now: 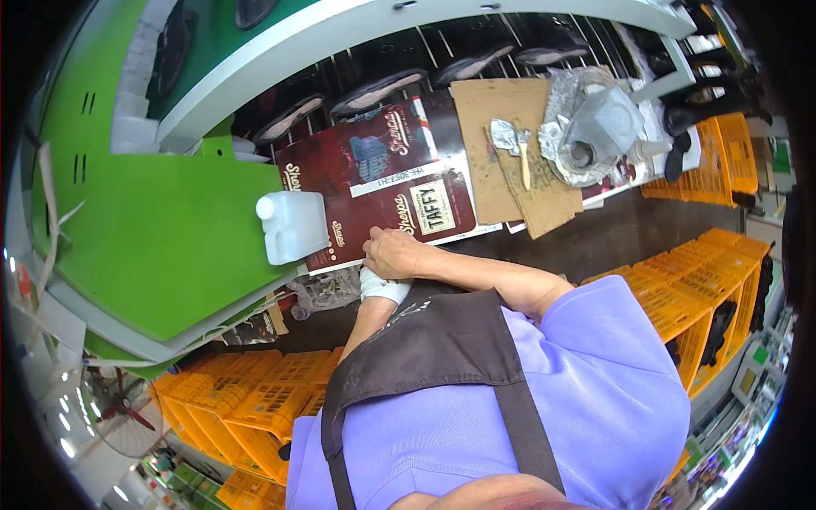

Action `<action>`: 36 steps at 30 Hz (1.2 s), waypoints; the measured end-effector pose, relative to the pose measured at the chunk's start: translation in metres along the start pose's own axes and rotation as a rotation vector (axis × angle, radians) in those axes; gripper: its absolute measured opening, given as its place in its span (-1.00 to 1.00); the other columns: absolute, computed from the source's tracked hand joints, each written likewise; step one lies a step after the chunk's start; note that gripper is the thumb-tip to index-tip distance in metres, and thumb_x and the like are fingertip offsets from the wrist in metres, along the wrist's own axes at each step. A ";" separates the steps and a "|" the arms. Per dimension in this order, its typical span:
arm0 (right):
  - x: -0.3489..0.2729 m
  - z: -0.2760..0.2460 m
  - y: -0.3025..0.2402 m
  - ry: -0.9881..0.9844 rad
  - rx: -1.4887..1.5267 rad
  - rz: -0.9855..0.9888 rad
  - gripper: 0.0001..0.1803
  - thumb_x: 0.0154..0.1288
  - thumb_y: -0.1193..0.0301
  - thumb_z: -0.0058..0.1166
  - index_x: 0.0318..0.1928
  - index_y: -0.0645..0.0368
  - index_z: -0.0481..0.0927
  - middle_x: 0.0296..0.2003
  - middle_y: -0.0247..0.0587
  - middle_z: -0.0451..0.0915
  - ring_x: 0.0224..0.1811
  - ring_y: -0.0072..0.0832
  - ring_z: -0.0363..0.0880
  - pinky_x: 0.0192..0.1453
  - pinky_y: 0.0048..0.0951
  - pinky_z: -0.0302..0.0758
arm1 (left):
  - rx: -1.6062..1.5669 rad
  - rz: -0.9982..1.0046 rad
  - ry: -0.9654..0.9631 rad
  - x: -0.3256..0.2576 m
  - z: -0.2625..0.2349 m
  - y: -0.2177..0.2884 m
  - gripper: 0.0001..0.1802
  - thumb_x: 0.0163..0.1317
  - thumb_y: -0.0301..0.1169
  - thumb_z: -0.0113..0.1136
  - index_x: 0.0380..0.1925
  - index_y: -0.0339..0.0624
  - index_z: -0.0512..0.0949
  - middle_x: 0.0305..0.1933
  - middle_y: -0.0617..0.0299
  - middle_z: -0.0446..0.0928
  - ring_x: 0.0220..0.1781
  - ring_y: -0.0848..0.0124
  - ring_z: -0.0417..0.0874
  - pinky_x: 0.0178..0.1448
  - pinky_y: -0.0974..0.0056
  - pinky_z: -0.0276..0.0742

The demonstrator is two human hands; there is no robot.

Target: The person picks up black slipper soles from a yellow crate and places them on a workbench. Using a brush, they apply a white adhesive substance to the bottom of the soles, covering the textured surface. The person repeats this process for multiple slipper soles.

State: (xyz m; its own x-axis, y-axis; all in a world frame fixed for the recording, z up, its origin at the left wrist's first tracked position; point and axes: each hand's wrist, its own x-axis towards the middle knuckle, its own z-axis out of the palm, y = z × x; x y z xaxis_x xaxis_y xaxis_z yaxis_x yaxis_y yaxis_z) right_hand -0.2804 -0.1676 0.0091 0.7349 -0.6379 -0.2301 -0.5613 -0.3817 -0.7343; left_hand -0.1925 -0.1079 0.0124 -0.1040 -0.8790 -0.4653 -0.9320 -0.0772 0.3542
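My right hand [394, 253] lies over my left hand at the front edge of the bench, its fingers curled around it. A white cloth covering, which looks like a glove [384, 287], wraps my left hand [374, 295]; its fingers are hidden under the right hand. Just left of both hands stands a translucent white plastic jug [297, 228] with a white cap. Beneath and beyond my hands lies a dark red printed cardboard sheet [340, 191]. A brush [524, 166] with a pale handle rests on brown cardboard [484, 110] to the right, foil around its head.
A foil-lined dish [561, 166] holds a tilted clear plastic container [610, 123]. Dark shoes [378, 92] line the rack behind a white rail [340, 34]. A green panel [144, 246] fills the left. Orange crates [680, 276] stand right, more crates [246, 399] lower left.
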 end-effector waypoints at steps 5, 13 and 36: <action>-0.019 0.006 0.004 0.318 0.072 0.106 -0.68 0.17 0.25 0.03 -0.31 0.33 0.54 -0.24 0.14 0.46 -0.21 -0.01 0.53 -0.12 -0.09 0.48 | -0.082 0.137 0.094 0.017 -0.003 0.015 -0.64 0.10 -0.23 0.14 -0.11 -0.11 0.45 -0.04 0.05 0.45 0.05 0.16 0.44 0.01 0.08 0.40; -0.067 0.026 0.012 0.610 0.134 0.363 -0.71 0.09 0.31 0.10 -0.31 0.34 0.55 -0.30 0.08 0.47 -0.25 -0.04 0.55 -0.17 -0.11 0.51 | 0.183 0.461 -0.160 0.023 0.037 0.013 -0.70 0.14 -0.23 0.14 -0.16 -0.11 0.46 -0.14 0.09 0.50 -0.11 0.20 0.52 -0.09 0.14 0.43; -0.383 -0.005 0.081 1.449 0.452 0.592 -0.69 0.18 0.62 0.02 -0.03 0.26 0.49 -0.37 -0.22 0.45 -0.35 -0.47 0.49 -0.27 -0.51 0.46 | 0.162 1.244 0.080 0.027 0.099 0.298 -0.06 0.05 -0.23 0.26 0.36 -0.19 -0.05 0.32 -0.34 0.07 0.30 -0.30 0.16 0.11 -0.16 0.28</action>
State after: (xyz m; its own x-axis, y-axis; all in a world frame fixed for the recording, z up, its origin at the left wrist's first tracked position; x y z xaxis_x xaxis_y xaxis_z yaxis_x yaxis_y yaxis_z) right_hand -0.6099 0.0423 0.0410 -0.6306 -0.7753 0.0356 -0.2761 0.1812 -0.9439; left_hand -0.5070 -0.1076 0.0249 -0.9253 -0.3419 0.1639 -0.2510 0.8764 0.4110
